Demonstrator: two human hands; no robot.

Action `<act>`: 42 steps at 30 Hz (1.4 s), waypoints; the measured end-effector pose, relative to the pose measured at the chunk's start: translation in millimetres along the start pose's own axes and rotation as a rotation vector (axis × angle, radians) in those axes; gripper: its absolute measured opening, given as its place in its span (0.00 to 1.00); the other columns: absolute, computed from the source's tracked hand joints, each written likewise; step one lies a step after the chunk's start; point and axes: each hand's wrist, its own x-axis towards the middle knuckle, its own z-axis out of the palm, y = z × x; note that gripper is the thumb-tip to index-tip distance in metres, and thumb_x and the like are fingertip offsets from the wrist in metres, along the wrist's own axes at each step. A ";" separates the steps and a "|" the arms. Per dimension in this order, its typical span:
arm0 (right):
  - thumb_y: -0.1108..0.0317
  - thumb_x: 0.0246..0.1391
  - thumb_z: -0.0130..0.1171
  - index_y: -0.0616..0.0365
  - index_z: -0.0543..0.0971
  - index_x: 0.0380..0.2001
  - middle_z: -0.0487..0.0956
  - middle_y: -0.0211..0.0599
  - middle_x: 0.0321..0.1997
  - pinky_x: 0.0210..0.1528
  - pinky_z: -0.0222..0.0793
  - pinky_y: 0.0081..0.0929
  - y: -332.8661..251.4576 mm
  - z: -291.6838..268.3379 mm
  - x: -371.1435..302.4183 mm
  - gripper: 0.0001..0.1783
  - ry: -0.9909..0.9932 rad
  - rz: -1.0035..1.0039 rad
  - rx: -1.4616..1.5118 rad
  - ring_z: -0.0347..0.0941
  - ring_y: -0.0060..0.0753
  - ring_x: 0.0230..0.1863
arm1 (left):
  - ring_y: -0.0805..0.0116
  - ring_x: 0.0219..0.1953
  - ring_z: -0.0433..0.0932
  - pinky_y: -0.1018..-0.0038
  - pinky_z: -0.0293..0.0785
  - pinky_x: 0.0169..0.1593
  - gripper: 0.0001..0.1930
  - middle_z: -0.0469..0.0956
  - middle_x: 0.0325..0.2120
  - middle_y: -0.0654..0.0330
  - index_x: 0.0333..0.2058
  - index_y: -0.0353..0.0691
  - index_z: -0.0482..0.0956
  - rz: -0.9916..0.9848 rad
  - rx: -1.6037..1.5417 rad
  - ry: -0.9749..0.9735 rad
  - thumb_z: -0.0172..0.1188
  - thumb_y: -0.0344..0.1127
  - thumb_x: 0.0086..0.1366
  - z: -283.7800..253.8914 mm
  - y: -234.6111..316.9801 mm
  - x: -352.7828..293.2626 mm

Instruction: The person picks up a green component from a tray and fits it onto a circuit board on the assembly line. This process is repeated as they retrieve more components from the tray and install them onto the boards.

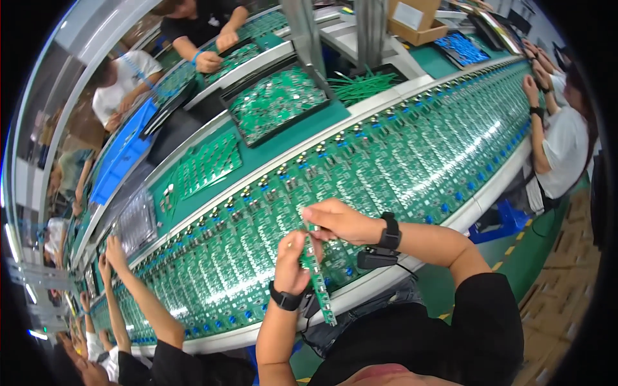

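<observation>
My left hand (291, 262) is closed round a narrow green circuit board strip (320, 288), which hangs tilted, its lower end toward my body. Close by, at the strip's upper end, my right hand (341, 221) is pinched together. Its fingertips meet near the left thumb, and what lies between them is too small to make out. Beneath both hands runs a long row of green circuit boards (380, 199) set side by side, with blue parts along the near edge and dark, shiny parts along the far edge.
Beyond the row stand a black tray of small green boards (277, 103), a tray of green strips (364, 87), flat board panels (209, 167), a blue bin (122, 151) and a cardboard box (415, 22). Co-workers' arms (145, 289) reach in at left; another person (553, 148) works at right.
</observation>
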 end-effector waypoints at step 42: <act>0.53 0.58 0.46 0.59 0.73 0.19 0.70 0.28 0.16 0.14 0.56 0.12 -4.1 -22.1 -3.4 0.22 -0.222 0.007 0.118 0.63 0.16 0.14 | 0.75 0.17 0.64 0.81 0.60 0.20 0.16 0.70 0.26 0.57 0.30 0.33 0.68 0.003 -0.045 -0.094 0.45 0.43 0.65 14.2 0.3 0.1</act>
